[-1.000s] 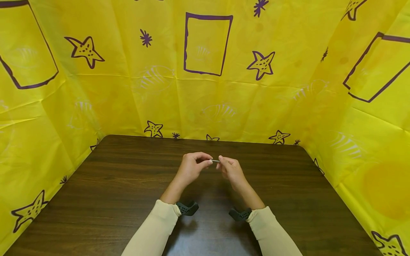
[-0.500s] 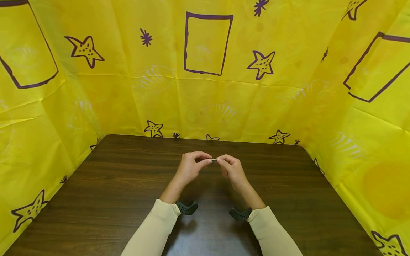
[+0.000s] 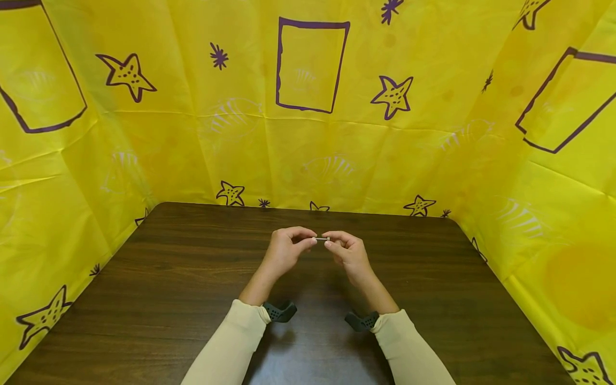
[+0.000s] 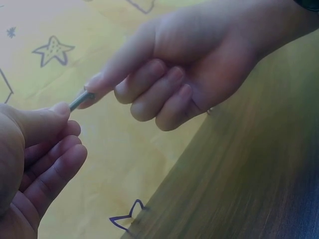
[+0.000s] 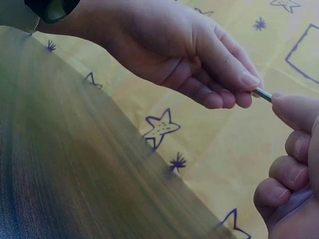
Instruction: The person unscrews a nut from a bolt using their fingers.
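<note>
A thin metal bolt [image 3: 321,239] is held level in the air between two hands above the table. My left hand [image 3: 283,250] pinches its left end between thumb and index finger. At the other end, thumb and index finger of my right hand [image 3: 351,255] lie around a small wider piece, a head or nut; I cannot tell which. In the left wrist view the shaft of the bolt [image 4: 79,101] looks threaded, and the right fingertips cover its far end. The right wrist view shows the right thumb [image 5: 294,109] against the bolt [image 5: 263,95].
A dark wood-grain table [image 3: 168,299] lies beneath both hands. Yellow cloth [image 3: 231,144] printed with starfish and frames stands around its back and sides. Dark bands [image 3: 280,312] sit on both wrists, beside pale sleeves.
The right fingertips closed on the bolt's end half a second ago; now they have shifted, and its wider end shows between them. The left hand keeps its pinch, with both hands slightly farther forward.
</note>
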Available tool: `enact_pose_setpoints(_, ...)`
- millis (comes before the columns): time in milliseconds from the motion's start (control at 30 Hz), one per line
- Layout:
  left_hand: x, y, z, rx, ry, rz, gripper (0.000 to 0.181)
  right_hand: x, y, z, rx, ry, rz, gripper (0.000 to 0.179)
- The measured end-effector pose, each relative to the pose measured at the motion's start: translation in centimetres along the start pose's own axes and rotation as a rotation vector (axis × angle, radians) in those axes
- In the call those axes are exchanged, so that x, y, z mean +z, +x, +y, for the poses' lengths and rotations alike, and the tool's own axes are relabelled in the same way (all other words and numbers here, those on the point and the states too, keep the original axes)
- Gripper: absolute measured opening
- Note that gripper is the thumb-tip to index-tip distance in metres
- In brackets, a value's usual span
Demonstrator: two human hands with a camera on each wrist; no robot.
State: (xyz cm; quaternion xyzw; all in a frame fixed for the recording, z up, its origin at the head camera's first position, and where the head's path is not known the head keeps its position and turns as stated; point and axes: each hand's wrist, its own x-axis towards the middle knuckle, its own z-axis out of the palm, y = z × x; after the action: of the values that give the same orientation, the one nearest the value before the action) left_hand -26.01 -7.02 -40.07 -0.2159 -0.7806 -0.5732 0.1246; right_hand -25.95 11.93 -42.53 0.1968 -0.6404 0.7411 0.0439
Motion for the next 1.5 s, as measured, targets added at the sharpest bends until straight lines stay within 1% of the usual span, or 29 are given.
enact_pose_setpoints(333,-0.1,-0.1,0.1,-0.001,-0.002,-0.005,0.006,-0.1,0.0,0.1,-0.064,-0.018,-0.019,0.024)
enact_pose_setpoints(433,-0.1,0.0,0.0,0.001,0.0,-0.003,0.006,-0.1,0.1,0.1,-0.065,-0.022,-0.031,0.029)
enact_pose_setpoints(567,-0.1,0.0,-0.1,0.001,0.0,-0.003,0.007,-0.1,0.2,0.0,-0.019,-0.028,-0.035,0.035)
enact_pose_setpoints(667,0.0,0.0,0.0,0.003,-0.003,-0.009,0.008,-0.1,0.2,-0.2,0.035,-0.05,-0.018,0.028)
enact_pose_setpoints(700,0.1,0.0,0.0,0.003,-0.005,-0.011,0.008,0.1,0.1,-0.5,0.053,-0.062,-0.008,0.025)
enact_pose_setpoints(767,0.2,0.0,0.1,0.002,-0.011,-0.015,0.009,0.3,-0.2,-1.2,0.08,-0.091,0.005,0.03)
enact_pose_setpoints(833,0.3,0.0,0.1,-0.003,-0.019,-0.016,0.008,0.7,-0.4,-1.9,0.111,-0.106,0.012,0.039)
enact_pose_setpoints(900,0.3,0.0,0.1,-0.007,-0.019,-0.016,0.007,1.0,-0.6,-2.7,0.133,-0.101,0.013,0.045)
enact_pose_setpoints(1000,0.4,0.0,0.1,-0.008,-0.016,-0.019,0.009,1.1,-0.7,-2.8,0.159,-0.085,0.008,0.048)
enact_pose_setpoints(1100,0.4,-0.1,0.1,-0.01,-0.012,-0.024,0.01,1.1,-0.7,-2.8,0.167,-0.081,0.001,0.043)
enact_pose_setpoints(1233,0.4,-0.1,0.0,-0.009,-0.005,-0.027,0.01,0.5,-0.3,-1.5,0.165,-0.046,-0.024,0.039)
enact_pose_setpoints(1333,0.4,0.0,0.0,-0.006,0.002,-0.028,0.01,-0.1,0.0,-0.3,0.137,-0.013,-0.035,0.036)
enact_pose_setpoints(1500,0.2,0.0,0.0,-0.004,-0.005,-0.029,0.012,-0.3,0.0,0.3,0.068,0.0,-0.033,0.02)
